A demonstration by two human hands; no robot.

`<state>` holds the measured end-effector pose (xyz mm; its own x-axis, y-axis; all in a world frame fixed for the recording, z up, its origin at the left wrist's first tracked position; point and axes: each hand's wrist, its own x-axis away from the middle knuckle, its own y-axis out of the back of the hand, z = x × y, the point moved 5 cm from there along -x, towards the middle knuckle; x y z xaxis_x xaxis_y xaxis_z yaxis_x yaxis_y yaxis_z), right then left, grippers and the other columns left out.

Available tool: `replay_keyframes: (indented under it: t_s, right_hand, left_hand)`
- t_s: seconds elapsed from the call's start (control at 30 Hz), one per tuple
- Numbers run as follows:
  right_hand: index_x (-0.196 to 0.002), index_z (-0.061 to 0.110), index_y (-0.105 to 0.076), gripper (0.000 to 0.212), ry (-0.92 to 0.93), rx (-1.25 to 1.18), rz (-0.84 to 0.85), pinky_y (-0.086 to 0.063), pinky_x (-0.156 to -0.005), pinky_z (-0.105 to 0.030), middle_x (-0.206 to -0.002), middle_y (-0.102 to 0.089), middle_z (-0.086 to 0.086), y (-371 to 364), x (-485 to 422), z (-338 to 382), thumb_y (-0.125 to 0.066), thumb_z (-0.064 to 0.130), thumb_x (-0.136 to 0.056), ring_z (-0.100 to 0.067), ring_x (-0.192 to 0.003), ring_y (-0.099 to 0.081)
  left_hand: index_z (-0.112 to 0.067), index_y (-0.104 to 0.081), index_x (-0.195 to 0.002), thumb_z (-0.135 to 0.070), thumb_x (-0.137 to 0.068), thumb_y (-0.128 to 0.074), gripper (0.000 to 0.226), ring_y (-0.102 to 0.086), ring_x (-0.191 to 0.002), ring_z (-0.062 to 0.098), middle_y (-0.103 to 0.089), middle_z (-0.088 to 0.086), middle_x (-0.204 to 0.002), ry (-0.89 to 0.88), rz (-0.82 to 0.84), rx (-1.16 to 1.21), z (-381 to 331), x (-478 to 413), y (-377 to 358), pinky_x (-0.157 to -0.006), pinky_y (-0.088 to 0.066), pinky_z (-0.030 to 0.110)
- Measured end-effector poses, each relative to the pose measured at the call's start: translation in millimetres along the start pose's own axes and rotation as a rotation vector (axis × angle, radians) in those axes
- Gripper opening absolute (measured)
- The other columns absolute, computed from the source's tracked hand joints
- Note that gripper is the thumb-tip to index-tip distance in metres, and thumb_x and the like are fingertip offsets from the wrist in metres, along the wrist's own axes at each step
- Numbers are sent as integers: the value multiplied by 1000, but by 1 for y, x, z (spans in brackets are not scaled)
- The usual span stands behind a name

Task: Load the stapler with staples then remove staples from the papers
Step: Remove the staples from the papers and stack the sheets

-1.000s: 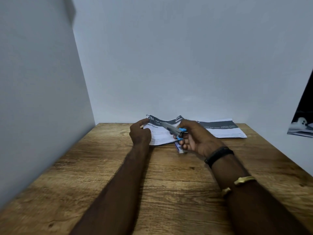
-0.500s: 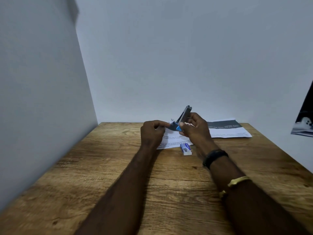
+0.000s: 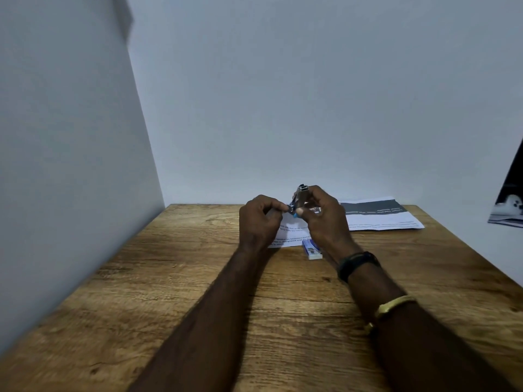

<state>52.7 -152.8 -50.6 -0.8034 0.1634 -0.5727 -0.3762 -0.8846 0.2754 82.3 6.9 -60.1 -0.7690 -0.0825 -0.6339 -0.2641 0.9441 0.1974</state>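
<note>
A small grey and blue stapler [image 3: 300, 197] is held above the far middle of the wooden table [image 3: 198, 278], tilted with its grey top pointing up. My right hand [image 3: 325, 219] grips it from the right. My left hand [image 3: 260, 222] pinches its lower blue end with curled fingers. Under the hands lies a white printed paper [image 3: 288, 236]. A small blue and white staple box [image 3: 311, 249] lies on the table just in front of the paper, below my right hand.
A second paper [image 3: 379, 216] with a dark header band lies at the back right of the table. White walls close in on the left and behind. A dark picture [image 3: 509, 205] shows at the right edge.
The stapler came up off the paper and now stands tilted upright between both hands. My left hand let go of the paper and moved to the stapler's lower end.
</note>
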Motion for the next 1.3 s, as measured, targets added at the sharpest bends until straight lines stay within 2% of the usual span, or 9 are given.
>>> replay_keyframes:
  t_s: [0.1,0.27,0.53,0.7,0.8,1.07,1.13,1.2,1.3]
  right_hand:
    - [-99,34,-65,31,12,12,-17,-58,-75,-29,-89,-69,21,0,0,0,-66,4,-91,-1,-83,-65]
    - [-98,28,-66,27,1,38,-42,-61,-80,-50,-87,-71,1,2,-2,-1,-65,2,-91,-19,-83,-67]
    - [-101,24,-66,22,-40,80,-47,-60,-80,-52,-90,-69,-7,1,-3,2,-68,4,-92,-29,-86,-66]
    - [-99,25,-65,21,-62,44,-85,-62,-84,-45,-91,-66,15,3,-3,5,-68,6,-93,-13,-89,-66]
    - [-99,26,-67,19,-51,-13,-67,-61,-84,-44,-93,-69,18,2,-2,6,-71,9,-91,-13,-89,-67]
    - [-111,26,-69,25,61,30,-240,-50,-75,-16,-94,-66,26,10,0,19,-78,25,-87,4,-92,-63]
    - [-110,24,-72,25,57,43,-229,-54,-77,-22,-94,-71,17,10,2,21,-78,25,-86,1,-89,-66]
    - [-103,25,-75,21,11,122,-185,-59,-77,-36,-93,-74,8,7,5,24,-77,28,-83,-11,-86,-69]
    - [-86,26,-74,17,-72,369,-58,-56,-67,-33,-80,-70,11,0,8,27,-75,39,-75,-14,-76,-65]
  left_hand:
    - [-8,-80,-83,1,-80,-63,20,-73,-85,16,-78,3,-86,-26,9,-12,-1,0,0,-78,-62,39]
    - [-8,-80,-84,0,-82,-64,18,-73,-86,17,-77,4,-86,-63,22,-21,-6,0,-1,-78,-62,40]
    - [-7,-80,-85,3,-83,-65,18,-73,-86,17,-77,5,-86,-67,25,-23,-7,1,1,-77,-62,41]
    - [-6,-81,-86,2,-84,-67,17,-73,-87,20,-78,8,-88,-95,30,-32,-13,2,1,-77,-62,38]
    - [-5,-81,-89,2,-85,-66,17,-73,-88,19,-78,8,-91,-69,9,-38,-12,1,2,-79,-61,35]
    - [-5,-77,-103,3,-90,-60,23,-69,-100,17,-73,8,-107,-9,-263,-21,-10,-3,21,-83,-52,10]
    - [-4,-73,-113,4,-88,-61,29,-66,-108,19,-69,9,-116,27,-328,-38,-7,-4,26,-90,-51,11]
    - [-3,-67,-125,4,-85,-64,41,-59,-118,19,-62,12,-126,58,-372,-61,-4,-5,29,-92,-38,-4]
    - [-1,-53,-141,7,-82,-65,61,-49,-133,21,-52,14,-141,97,-412,-43,-1,-8,32,-99,-25,-7]
